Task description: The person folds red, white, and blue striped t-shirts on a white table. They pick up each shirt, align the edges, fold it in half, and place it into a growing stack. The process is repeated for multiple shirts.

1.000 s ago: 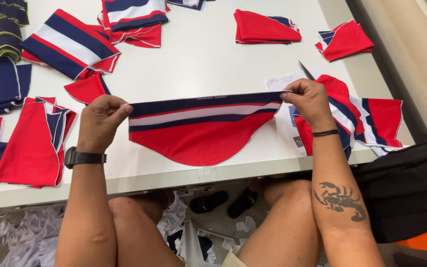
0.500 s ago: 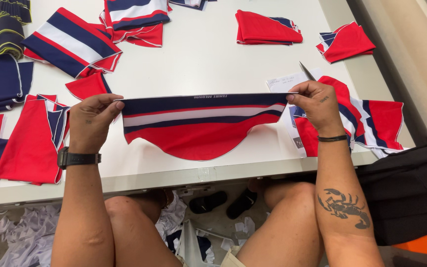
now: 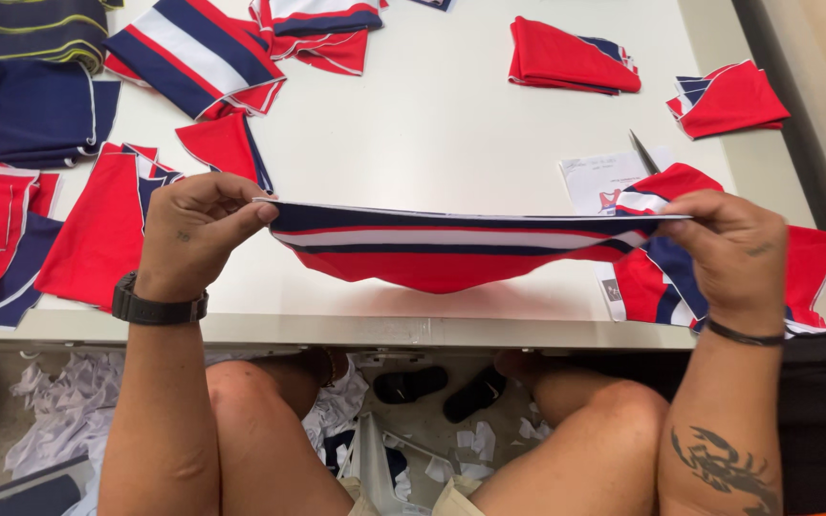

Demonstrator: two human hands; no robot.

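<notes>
Left hand: the left hand (image 3: 193, 229) pinches the left end of a striped fabric piece (image 3: 451, 250) between thumb and fingertips, closed on the cloth; a black watch (image 3: 158, 308) sits on that wrist.
Right hand: the right hand (image 3: 733, 253) grips the right end of the same piece, fingers curled over its top edge; a thin dark band (image 3: 743, 333) circles the wrist.
Fabric piece: navy, white and red, held taut between the two hands and lifted just above the near edge of the white worktop (image 3: 451, 124), its red lower part sagging in a curve.
Beside the right hand: a red and navy cut piece (image 3: 810, 268) lies at the near right corner, with a paper slip (image 3: 597, 180) and what looks like a scissor blade tip (image 3: 644, 153) just beyond.
Beside the left hand: red pieces (image 3: 97, 229) along the near left edge, dark navy folded cloth (image 3: 26, 110) at the far left.
Far side: a striped stack (image 3: 193, 53) and red folded bundles (image 3: 566, 57) toward the far edge.
Below: bare knees, dark sandals (image 3: 442, 390) and paper scraps (image 3: 69, 411) on the floor.
Risk: the pinch holds only the corners, so uneven pull could slip one end free or skew the stripes; the sagging red part might snag the worktop's edge, or the blade tip if swung right.
</notes>
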